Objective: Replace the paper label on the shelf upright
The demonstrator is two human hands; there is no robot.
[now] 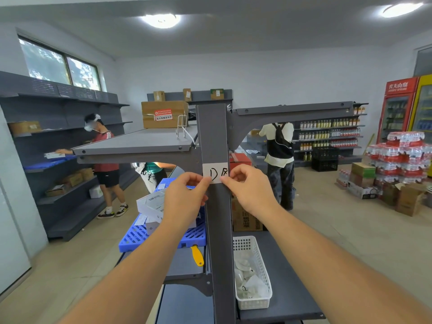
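Here the white label (215, 173), hand-marked in black, lies flat across the face of the grey upright (216, 206), just below the level of the top shelf (140, 142). The left hand (184, 195) pinches its lower left corner between thumb and forefinger, and the right hand (249, 190) pinches its right edge likewise, both arms stretched forward. Lower down, a white basket (261, 272) of crumpled papers sits right of the upright, and a yellow scraper (197, 255) lies left of it beside a blue tray (140, 237).
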